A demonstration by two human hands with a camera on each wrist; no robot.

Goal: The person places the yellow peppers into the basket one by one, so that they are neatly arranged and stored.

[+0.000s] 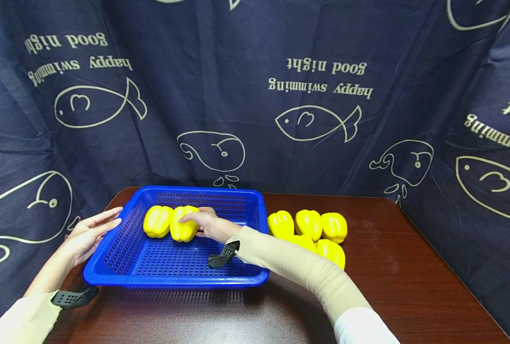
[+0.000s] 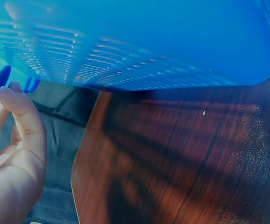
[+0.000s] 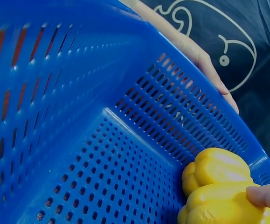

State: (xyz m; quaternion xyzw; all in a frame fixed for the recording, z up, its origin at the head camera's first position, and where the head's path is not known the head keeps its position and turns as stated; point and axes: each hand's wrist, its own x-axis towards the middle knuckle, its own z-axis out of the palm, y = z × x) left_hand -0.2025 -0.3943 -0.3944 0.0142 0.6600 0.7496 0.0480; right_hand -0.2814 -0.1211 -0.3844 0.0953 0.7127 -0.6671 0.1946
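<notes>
In the head view, a yellow bell pepper (image 1: 182,227) is gripped by my right hand (image 1: 209,223), thumb across its upper side. It is inside the blue basket (image 1: 177,281), touching a second yellow bell pepper (image 1: 157,221) to its left. The right wrist view shows the thumb (image 3: 267,196) pressing the nearer pepper (image 3: 223,207), the other fingers out of sight. At the basket's left side, my left hand (image 1: 87,236) touches the rim from outside, its fingers fairly straight. In the left wrist view its fingertips (image 2: 13,95) meet the rim.
Right of the basket, several yellow bell peppers (image 1: 308,224) lie grouped on the brown wooden table (image 1: 392,267), partly behind my right forearm. A dark blue curtain (image 1: 246,95) with fish and whale drawings hangs behind and at both sides. Black straps (image 1: 75,297) are on both wrists.
</notes>
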